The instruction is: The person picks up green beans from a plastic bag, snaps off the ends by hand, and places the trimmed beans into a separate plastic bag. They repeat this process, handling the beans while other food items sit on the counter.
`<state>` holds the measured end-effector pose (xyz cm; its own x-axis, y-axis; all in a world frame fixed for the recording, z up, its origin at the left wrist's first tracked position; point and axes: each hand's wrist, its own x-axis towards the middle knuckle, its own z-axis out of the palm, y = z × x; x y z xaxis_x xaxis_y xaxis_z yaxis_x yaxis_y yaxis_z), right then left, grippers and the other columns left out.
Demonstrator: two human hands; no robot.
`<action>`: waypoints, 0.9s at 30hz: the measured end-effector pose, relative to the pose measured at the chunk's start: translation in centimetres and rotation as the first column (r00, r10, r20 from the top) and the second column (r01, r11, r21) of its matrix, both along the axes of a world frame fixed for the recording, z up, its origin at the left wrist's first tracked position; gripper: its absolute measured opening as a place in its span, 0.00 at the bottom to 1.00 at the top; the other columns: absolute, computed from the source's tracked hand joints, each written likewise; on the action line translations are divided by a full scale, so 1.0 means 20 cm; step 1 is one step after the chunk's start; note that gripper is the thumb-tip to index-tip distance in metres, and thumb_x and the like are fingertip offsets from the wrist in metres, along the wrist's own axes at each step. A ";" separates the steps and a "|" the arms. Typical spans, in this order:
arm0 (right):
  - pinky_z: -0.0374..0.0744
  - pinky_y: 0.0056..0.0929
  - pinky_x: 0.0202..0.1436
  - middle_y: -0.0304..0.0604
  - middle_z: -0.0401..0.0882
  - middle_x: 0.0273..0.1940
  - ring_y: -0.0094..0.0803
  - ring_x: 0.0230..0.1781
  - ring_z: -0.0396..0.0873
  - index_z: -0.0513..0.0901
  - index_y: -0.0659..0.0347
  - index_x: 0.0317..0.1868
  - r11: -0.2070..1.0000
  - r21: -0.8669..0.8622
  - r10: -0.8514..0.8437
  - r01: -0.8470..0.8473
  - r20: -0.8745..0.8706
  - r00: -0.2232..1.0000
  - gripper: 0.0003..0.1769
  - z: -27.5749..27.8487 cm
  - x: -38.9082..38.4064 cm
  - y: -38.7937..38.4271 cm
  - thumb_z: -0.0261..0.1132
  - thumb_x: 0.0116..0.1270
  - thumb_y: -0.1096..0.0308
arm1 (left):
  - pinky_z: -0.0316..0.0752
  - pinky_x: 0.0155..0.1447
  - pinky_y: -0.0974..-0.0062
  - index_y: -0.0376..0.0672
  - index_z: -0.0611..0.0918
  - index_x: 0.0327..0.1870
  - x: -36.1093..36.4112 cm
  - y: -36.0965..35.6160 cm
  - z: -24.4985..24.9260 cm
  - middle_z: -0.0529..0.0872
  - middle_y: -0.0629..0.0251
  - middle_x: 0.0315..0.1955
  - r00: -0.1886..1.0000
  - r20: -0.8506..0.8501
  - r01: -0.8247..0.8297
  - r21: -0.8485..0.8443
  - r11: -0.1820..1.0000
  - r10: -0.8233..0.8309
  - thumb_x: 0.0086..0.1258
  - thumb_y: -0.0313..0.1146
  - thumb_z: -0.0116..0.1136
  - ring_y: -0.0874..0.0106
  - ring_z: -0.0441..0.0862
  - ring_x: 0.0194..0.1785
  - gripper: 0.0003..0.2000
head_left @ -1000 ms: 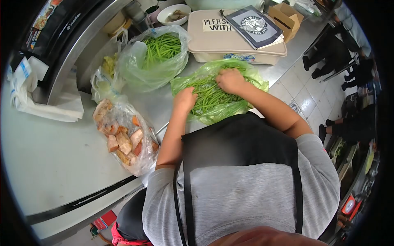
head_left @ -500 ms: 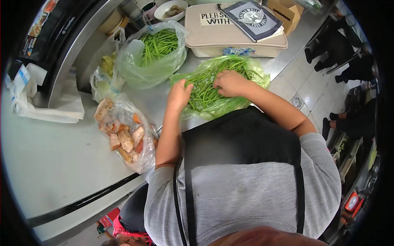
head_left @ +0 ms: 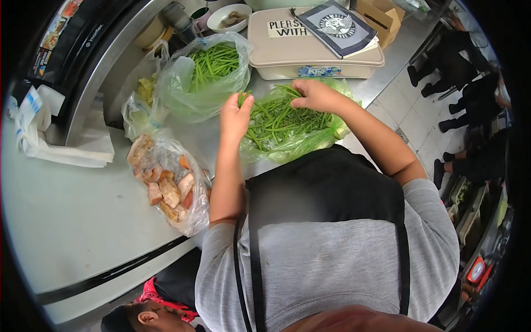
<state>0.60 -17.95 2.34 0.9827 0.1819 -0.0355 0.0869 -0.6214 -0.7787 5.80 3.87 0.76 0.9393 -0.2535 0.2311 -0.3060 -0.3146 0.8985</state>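
Note:
An opened green plastic bag point(head_left: 287, 148) lies on the counter in front of my apron, with a heap of thin green stalks point(head_left: 279, 119) on it. Over the heap's far edge, my right hand point(head_left: 318, 95) is closed on a few stalks that stick out to its left. My left hand point(head_left: 235, 119) is raised at the heap's left side, its thumb and fingers closed on short green stalk pieces. Just beyond it stands another plastic bag point(head_left: 182, 91) holding cut green stalks point(head_left: 215, 63).
A clear bag of orange-and-pale chunks point(head_left: 171, 191) lies left of my left forearm. Behind the heap sits a lidded beige bin point(head_left: 276, 44) with a notebook point(head_left: 337, 27) on top. A white bowl point(head_left: 228, 18) is farther back. People stand at right; another person's head point(head_left: 133, 318) is at lower left.
My left hand has risen from the heap toward the bag of cut stalks. My right hand has lifted slightly up and away, now with stalks showing in its fingers. A person's head has come into view lower left.

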 end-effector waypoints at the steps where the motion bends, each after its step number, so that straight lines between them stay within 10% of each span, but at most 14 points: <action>1: 0.70 0.27 0.33 0.43 0.75 0.27 0.31 0.28 0.72 0.74 0.62 0.35 1.000 0.025 0.016 -0.015 -0.025 1.000 0.14 0.00 0.00 0.00 0.62 0.51 0.64 | 0.66 0.30 0.82 0.35 0.76 0.34 -0.02 -0.02 0.03 0.76 0.68 0.19 0.999 -0.036 0.016 -0.029 0.999 -0.017 0.58 0.32 0.52 0.81 0.69 0.24 0.09; 12: 0.68 0.19 0.31 0.32 0.71 0.24 0.18 0.26 0.67 0.75 0.60 0.30 0.946 0.295 -0.080 0.136 -0.195 0.978 0.09 -0.14 0.03 0.00 0.59 0.58 0.62 | 0.62 0.31 0.87 0.39 0.77 0.36 -0.13 -0.18 -0.01 0.74 0.74 0.22 0.928 -0.297 0.166 -0.207 0.964 -0.223 0.60 0.31 0.50 0.85 0.66 0.26 0.07; 21: 0.68 0.18 0.24 0.32 0.69 0.22 0.18 0.21 0.67 0.74 0.60 0.33 0.692 0.669 0.060 0.272 -0.429 0.901 0.10 -0.06 0.01 0.02 0.57 0.59 0.62 | 0.61 0.25 0.87 0.38 0.75 0.38 -0.16 -0.30 -0.13 0.76 0.71 0.25 0.924 -0.199 0.296 -0.165 0.941 -0.325 0.62 0.30 0.47 0.86 0.66 0.21 0.08; 27: 0.70 0.17 0.27 0.33 0.68 0.23 0.20 0.21 0.68 0.71 0.61 0.37 0.460 0.826 0.078 0.326 -0.403 0.912 0.09 -0.01 0.03 -0.02 0.55 0.61 0.65 | 0.55 0.18 0.88 0.39 0.73 0.39 -0.13 -0.27 -0.06 0.75 0.71 0.22 0.820 -0.455 0.175 -0.379 0.909 -0.347 0.62 0.32 0.47 0.86 0.61 0.16 0.08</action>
